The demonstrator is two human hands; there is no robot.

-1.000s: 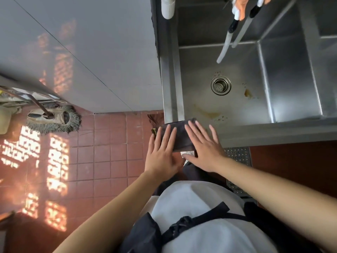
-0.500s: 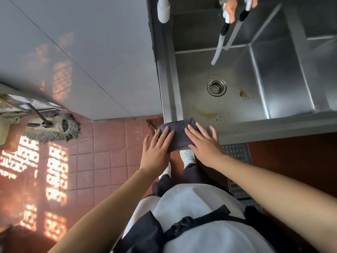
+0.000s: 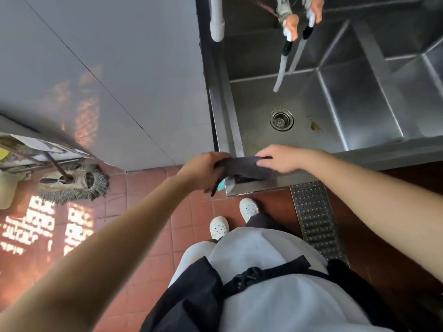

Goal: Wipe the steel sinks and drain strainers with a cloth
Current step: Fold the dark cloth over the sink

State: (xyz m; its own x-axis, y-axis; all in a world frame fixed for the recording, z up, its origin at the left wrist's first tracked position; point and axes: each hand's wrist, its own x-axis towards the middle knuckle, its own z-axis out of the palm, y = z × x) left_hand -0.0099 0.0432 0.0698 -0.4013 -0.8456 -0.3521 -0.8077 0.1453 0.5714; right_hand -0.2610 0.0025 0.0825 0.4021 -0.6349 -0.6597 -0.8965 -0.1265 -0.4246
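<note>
Left hand (image 3: 203,172) and right hand (image 3: 275,158) grip the dark grey cloth (image 3: 242,167) at centre frame; a loose grip could drop it off the steel sink (image 3: 275,185) rim.

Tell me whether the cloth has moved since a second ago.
Yes. The cloth lay flat on the sink corner under both palms; now the left hand and right hand grip its ends and lift it off the rim.

Two sink basins (image 3: 311,104) (image 3: 407,75) can be counted, one drain strainer (image 3: 281,120), one dark cloth (image 3: 242,167), two hoses (image 3: 281,70) (image 3: 298,53), one dust mop (image 3: 74,182), two white clogs (image 3: 218,227) (image 3: 249,208).
</note>
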